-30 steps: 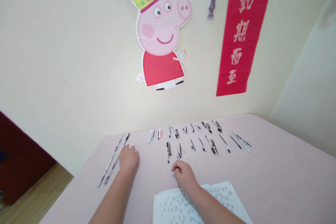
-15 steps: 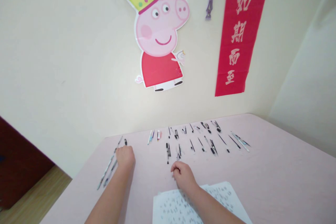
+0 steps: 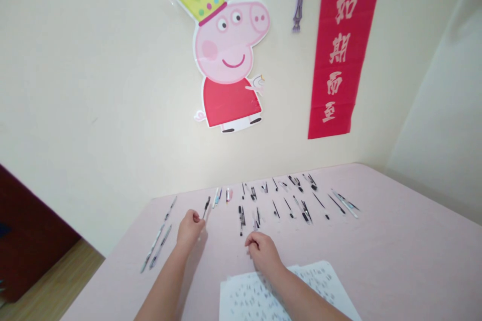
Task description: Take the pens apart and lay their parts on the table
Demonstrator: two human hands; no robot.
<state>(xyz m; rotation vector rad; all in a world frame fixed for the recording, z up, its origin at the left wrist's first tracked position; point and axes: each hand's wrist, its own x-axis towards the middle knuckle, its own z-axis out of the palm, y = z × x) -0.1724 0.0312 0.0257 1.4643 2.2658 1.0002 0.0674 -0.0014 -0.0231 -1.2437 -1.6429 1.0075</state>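
My left hand (image 3: 190, 229) pinches a black-topped pen (image 3: 207, 205) by its lower end, its dark top pointing away toward the wall. To its left on the pink table lie a long pale patterned pen (image 3: 153, 246) and a shorter grey pen (image 3: 161, 247). My right hand (image 3: 261, 247) rests with curled fingers just below a short clear-and-black pen piece (image 3: 256, 219); whether anything is inside the fingers is hidden. Beyond it, several pens and pen parts are laid out in two rows, among them a black pen (image 3: 240, 219).
Handwritten paper sheets (image 3: 244, 301) lie under my right forearm. A light blue-and-white pen (image 3: 216, 197) and a pinkish item (image 3: 230, 194) lie near the wall. The pink table (image 3: 406, 246) meets the wall, which carries a pig cutout (image 3: 231, 60) and a red banner (image 3: 341, 50).
My left hand has moved right, away from the two pens at the left, carrying the black-topped pen. My right hand stays where it was. The view has shifted slightly.
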